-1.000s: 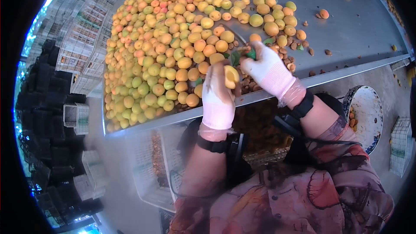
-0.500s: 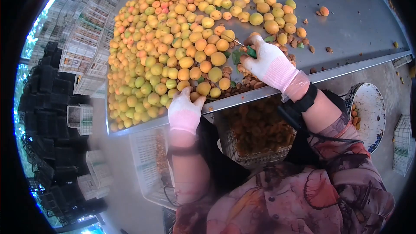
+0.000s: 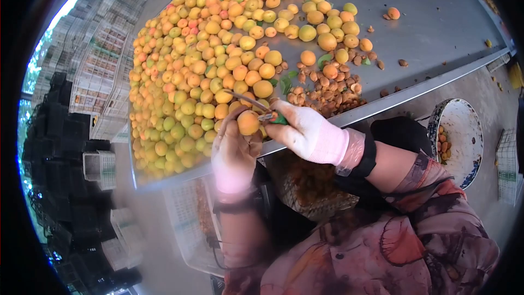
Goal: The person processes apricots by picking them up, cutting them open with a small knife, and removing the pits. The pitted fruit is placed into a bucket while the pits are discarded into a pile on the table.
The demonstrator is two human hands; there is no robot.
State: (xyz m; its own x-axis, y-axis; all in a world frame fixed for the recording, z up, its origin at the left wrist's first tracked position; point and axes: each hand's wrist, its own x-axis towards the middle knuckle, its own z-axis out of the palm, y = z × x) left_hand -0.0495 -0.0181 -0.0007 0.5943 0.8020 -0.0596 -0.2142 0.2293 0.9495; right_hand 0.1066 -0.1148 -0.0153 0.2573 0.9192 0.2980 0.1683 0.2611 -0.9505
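Over the near edge of the metal table, my left hand (image 3: 233,155) in a white and pink glove grips an orange-yellow apricot (image 3: 249,123) between thumb and fingers. Close beside it, my gloved right hand (image 3: 308,131) is closed around a tool with a green handle (image 3: 279,118) and a narrow metal blade (image 3: 246,99). The blade points left and passes just above the held fruit. Behind both hands spreads a large heap of apricots (image 3: 202,84), yellow, orange and greenish. Brown apricot pits (image 3: 333,87) lie in a pile beyond my right hand, with a few green leaves.
The metal table (image 3: 404,43) has a raised front rim. Below it stand a crate of brownish pieces (image 3: 311,186) and a white crate (image 3: 183,207). A white basin (image 3: 464,131) with some fruit is at right. Stacked crates (image 3: 98,71) and black crates (image 3: 60,169) line the left.
My left hand has picked up an apricot from the heap's near edge. My right hand has moved left and nearer from the pit pile, bringing the tool to that fruit.
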